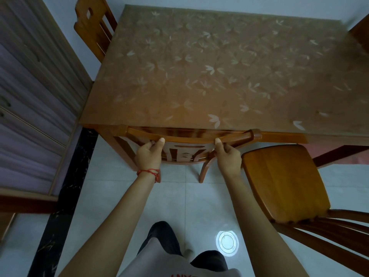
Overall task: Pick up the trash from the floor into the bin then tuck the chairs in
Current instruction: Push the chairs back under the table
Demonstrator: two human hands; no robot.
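Observation:
A wooden chair [189, 136] stands pushed in at the near edge of the table [209, 66], its curved top rail right against the table's rim. My left hand [149, 154] grips the rail's left part and my right hand [227, 155] grips its right part, thumbs on top. A second wooden chair [283, 180] stands to the right, its seat out from under the table. A third chair [93, 27] sits at the table's far left side. No trash or bin is in view.
A wooden cabinet [34, 96] runs along the left, beside a dark floor strip [65, 196]. Pale floor tiles [179, 206] lie under me, with a round light reflection [227, 241] near my legs. A wooden edge [359, 33] shows at the far right.

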